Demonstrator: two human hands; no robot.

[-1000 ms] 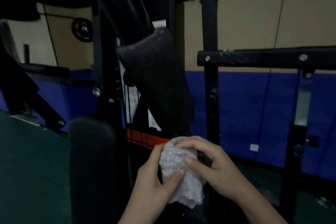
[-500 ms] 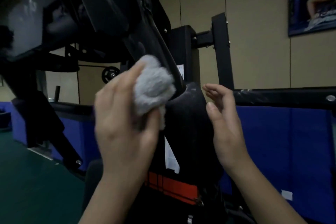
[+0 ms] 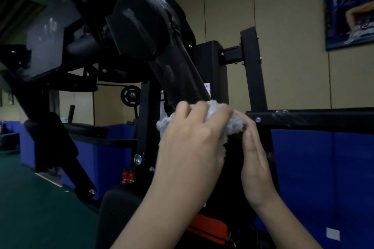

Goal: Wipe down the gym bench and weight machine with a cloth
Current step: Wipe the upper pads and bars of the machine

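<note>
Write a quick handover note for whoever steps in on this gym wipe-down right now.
Left hand: clamped over the grey cloth, pressing it on the top of the black upright pad, just below the slanted machine arm.
Right hand: open, flat against the pad's right side, fingertips touching the cloth.
Done: cannot tell which surfaces are already clean; the light is dim.
Left: probably the rest of the pad, the arm, the horizontal bar at right and the roller pad overhead.

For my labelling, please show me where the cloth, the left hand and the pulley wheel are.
cloth (image 3: 234, 125): head view, fluffy grey part showing between the two hands.
left hand (image 3: 190, 143): head view, back of the hand.
pulley wheel (image 3: 131, 95): head view, around its hub.
</note>
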